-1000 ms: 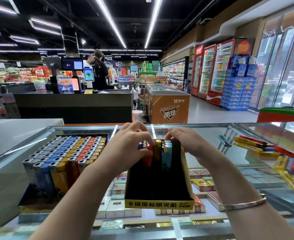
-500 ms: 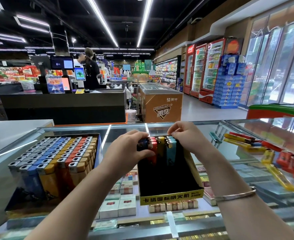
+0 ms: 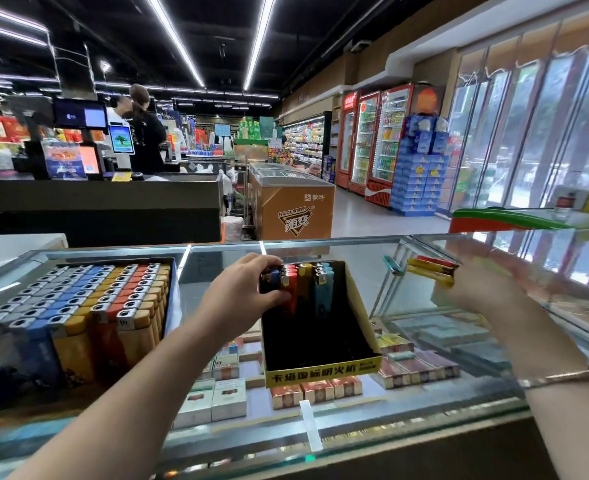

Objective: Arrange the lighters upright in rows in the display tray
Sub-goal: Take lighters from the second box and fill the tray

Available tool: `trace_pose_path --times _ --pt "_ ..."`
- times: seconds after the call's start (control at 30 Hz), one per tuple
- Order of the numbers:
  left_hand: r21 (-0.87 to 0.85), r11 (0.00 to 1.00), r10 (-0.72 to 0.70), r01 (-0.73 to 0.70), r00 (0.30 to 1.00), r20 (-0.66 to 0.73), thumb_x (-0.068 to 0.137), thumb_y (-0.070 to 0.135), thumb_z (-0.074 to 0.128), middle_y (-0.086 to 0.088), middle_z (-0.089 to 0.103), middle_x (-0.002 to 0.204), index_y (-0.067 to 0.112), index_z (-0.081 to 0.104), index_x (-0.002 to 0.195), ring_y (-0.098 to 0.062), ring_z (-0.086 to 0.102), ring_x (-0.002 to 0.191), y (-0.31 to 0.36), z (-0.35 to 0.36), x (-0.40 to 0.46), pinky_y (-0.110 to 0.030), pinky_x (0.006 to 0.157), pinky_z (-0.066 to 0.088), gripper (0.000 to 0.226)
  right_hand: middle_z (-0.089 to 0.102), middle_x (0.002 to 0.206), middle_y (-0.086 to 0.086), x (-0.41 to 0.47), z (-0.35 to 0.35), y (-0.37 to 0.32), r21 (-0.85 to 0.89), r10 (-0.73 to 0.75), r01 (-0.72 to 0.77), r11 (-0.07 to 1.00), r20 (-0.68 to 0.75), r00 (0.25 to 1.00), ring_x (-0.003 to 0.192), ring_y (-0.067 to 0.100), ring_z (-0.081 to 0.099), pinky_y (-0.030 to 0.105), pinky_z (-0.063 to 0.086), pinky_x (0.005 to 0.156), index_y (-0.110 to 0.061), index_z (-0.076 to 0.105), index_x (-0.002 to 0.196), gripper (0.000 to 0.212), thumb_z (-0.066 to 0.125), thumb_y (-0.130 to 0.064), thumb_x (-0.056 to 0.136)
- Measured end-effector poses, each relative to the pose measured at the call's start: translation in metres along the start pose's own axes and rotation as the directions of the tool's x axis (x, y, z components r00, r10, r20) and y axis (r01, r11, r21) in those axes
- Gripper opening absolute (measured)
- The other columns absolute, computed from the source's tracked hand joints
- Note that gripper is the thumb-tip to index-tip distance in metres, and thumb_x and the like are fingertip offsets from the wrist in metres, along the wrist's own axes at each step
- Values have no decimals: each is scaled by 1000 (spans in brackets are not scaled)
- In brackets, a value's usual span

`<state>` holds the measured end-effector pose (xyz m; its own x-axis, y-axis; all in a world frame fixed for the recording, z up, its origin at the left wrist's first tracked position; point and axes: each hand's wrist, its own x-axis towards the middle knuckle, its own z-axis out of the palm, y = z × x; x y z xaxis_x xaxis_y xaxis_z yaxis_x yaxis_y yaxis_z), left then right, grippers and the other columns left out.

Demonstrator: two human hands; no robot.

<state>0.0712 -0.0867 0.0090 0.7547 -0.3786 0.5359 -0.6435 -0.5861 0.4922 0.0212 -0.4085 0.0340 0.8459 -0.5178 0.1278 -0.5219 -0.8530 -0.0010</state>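
Observation:
The black display tray (image 3: 320, 373) with a yellow front label sits on the glass counter. A short row of upright lighters (image 3: 322, 289), dark blue, red, yellow and teal, stands at its back wall, and the remainder of the tray is bare. My left hand (image 3: 241, 296) grips the dark blue and red lighters at the row's left end. My right hand (image 3: 483, 289) is motion-blurred over the loose yellow and red lighters (image 3: 428, 269) lying on the glass to the right. Its fingers cannot be made out.
A full tray of upright lighters (image 3: 78, 306) stands at the left. A single teal lighter (image 3: 391, 265) lies on the glass counter (image 3: 435, 407), with cigarette packs below it. Checkout desks, a person and drink fridges are far behind.
My right hand left the tray's back right corner and swung right to the loose lighters. My left hand stayed on the row's left end.

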Motion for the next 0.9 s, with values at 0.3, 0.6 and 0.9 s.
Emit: trace_pose_path --times 0.3,0.6,0.9 --pt "-55 998 20 -20 1000 -3 79 28 71 9 56 113 21 53 126 -8 53 102 5 6 -4 -22 84 43 51 56 87 3 -9 11 14 -119 -47 76 990 231 972 78 17 55 26 42 66 -10 55 94 13 44 -5 87" --pt "-38 999 21 -21 1000 -1 80 28 69 13 51 111 21 52 126 -8 52 99 6 4 -4 -13 72 38 49 48 123 26 10 7 23 220 219 -189 957 -119 968 95 38 56 43 52 77 3 36 134 46 45 2 88" --pt "-70 997 14 -12 1000 20 81 28 68 10 54 116 22 51 127 -10 54 103 7 2 -4 -29 86 50 50 21 149 23 34 27 41 237 476 -488 840 109 873 131 40 26 48 32 105 -4 20 145 88 40 -66 86"
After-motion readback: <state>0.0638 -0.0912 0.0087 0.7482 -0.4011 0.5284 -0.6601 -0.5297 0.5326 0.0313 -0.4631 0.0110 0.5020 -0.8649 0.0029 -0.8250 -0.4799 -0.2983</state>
